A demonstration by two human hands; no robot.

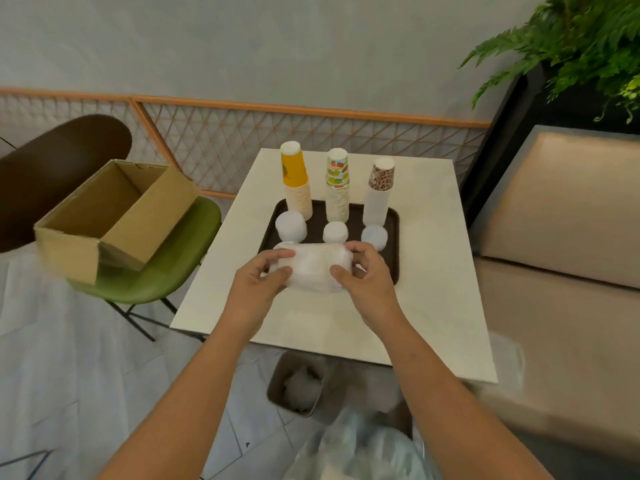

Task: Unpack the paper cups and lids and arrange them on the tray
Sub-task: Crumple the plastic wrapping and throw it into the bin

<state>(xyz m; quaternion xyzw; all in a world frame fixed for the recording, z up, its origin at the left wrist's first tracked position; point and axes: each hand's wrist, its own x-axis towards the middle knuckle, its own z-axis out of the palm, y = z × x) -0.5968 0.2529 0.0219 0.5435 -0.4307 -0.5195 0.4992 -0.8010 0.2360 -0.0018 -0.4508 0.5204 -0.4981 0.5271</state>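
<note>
A dark brown tray lies on the white table. Along its back stand three upside-down cup stacks: orange, fruit-printed and leopard-printed. In front of them stand three white lid stacks. A plastic-wrapped pack of white lids lies sideways over the tray's front edge. My left hand grips its left end and my right hand grips its right end, thumbs on the near side.
An open cardboard box sits on a green chair at the left. A small bin with crumpled plastic stands under the table. A clear plastic bag lies at the bottom. A beige bench is at the right.
</note>
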